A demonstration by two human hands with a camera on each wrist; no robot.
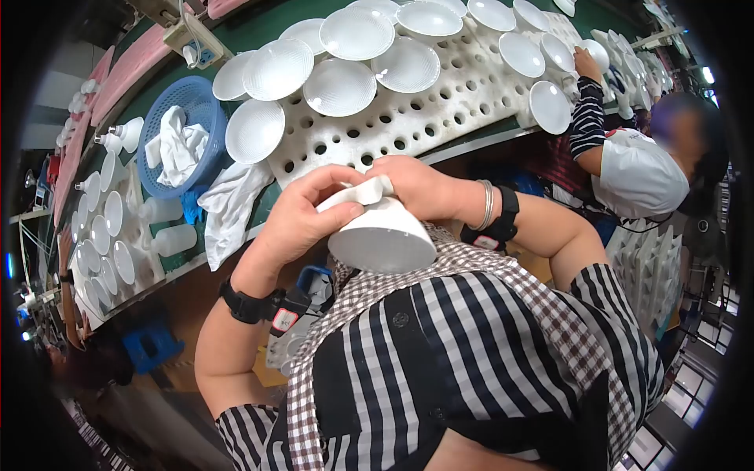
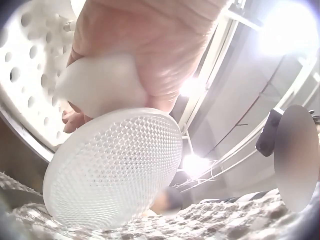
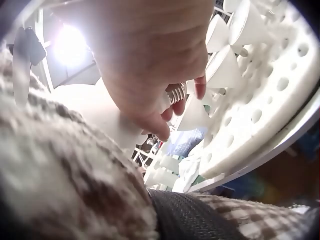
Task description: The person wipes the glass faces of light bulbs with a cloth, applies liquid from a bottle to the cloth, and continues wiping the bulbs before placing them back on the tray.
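In front of the chest, a white reflector-type light bulb is tilted with its wide face down toward the apron. The left wrist view shows the dimpled lens of the bulb up close. My left hand grips a white cloth that is wrapped against the bulb's narrow part. On the other side, my right hand holds the bulb by its base end. A metal screw base shows between the right hand's fingers in the right wrist view.
Ahead lies a white board with holes, where several bulbs stand face up. Left of it are a blue basket with white cloth inside and a cloth over the table edge. Another person works at the right.
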